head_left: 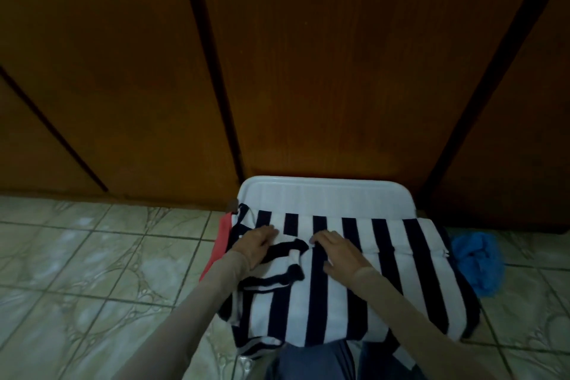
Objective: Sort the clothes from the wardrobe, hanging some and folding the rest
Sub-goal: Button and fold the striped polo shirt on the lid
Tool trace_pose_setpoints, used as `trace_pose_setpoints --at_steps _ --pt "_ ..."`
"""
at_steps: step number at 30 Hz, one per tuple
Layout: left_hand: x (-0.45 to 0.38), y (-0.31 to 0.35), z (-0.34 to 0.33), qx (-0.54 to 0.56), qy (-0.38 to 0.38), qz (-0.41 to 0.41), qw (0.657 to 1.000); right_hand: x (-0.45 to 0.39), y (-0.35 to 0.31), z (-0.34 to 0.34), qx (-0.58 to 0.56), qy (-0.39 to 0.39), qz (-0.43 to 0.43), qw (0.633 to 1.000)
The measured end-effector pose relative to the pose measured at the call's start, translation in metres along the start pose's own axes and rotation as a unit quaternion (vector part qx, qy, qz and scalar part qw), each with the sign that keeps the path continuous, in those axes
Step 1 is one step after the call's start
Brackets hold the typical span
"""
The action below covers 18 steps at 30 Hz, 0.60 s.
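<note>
**Flattening the striped top before the next fold**

The striped garment (pixel 354 271) lies in the lower centre of the frame, spread over a white plastic lid (pixel 324 194). Our left hand (pixel 254 245) and right hand (pixel 339 251) both rest flat on it, fingers extended, pinching nothing. We judge the step is smoothing — best done by sweeping outward from the bunched dark trim between the hands, so no crease is folded in. The knit looks soft and limp. A coral cloth (pixel 220 244) peeks out at left, a blue bundle (pixel 478 259) at right — glossy tiled floor (pixel 92 256) around, wooden wardrobe doors (pixel 308 71) above.
</note>
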State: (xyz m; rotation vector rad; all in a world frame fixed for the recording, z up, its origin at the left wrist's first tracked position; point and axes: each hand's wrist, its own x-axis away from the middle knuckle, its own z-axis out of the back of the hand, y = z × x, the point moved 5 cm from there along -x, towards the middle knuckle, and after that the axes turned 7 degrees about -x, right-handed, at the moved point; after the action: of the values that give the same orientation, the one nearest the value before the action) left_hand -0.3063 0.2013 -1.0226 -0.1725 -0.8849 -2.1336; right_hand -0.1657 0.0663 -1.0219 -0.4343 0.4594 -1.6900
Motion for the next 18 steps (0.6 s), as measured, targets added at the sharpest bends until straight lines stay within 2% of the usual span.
trace_pose_setpoints --at_steps 3,4,8,10,12,14,15,16,18 --pt "0.008 -0.015 0.013 0.136 0.036 0.055 0.989 -0.016 -0.029 -0.019 0.011 -0.021 0.064 0.998" --pt "0.012 -0.016 0.018 0.213 0.034 0.067 0.974 -0.020 -0.034 -0.025 0.008 -0.027 0.079 0.997" --pt "0.020 -0.032 0.024 0.313 0.045 0.101 0.943 -0.032 -0.041 -0.034 -0.009 -0.043 0.117 0.992" --pt "0.022 -0.032 0.024 0.345 0.027 0.078 0.935 -0.037 -0.041 -0.032 -0.031 -0.035 0.099 0.994" --pt "0.021 -0.040 0.029 0.278 0.041 0.070 0.957 -0.043 -0.041 -0.027 -0.109 -0.009 0.039 0.993" --pt "0.017 -0.045 0.037 0.205 0.059 0.027 0.977 -0.047 -0.037 -0.023 -0.219 0.025 -0.027 0.975" --pt "0.016 -0.047 0.037 0.162 0.040 -0.019 0.986 -0.050 -0.034 -0.023 -0.260 0.043 -0.058 0.963" --pt "0.016 -0.045 0.036 0.090 0.010 -0.035 0.995 -0.053 -0.031 -0.023 -0.287 0.059 -0.085 0.952" --pt "0.020 -0.042 0.042 -0.058 0.011 -0.053 0.997 -0.057 -0.024 -0.024 -0.313 0.094 -0.133 0.936"
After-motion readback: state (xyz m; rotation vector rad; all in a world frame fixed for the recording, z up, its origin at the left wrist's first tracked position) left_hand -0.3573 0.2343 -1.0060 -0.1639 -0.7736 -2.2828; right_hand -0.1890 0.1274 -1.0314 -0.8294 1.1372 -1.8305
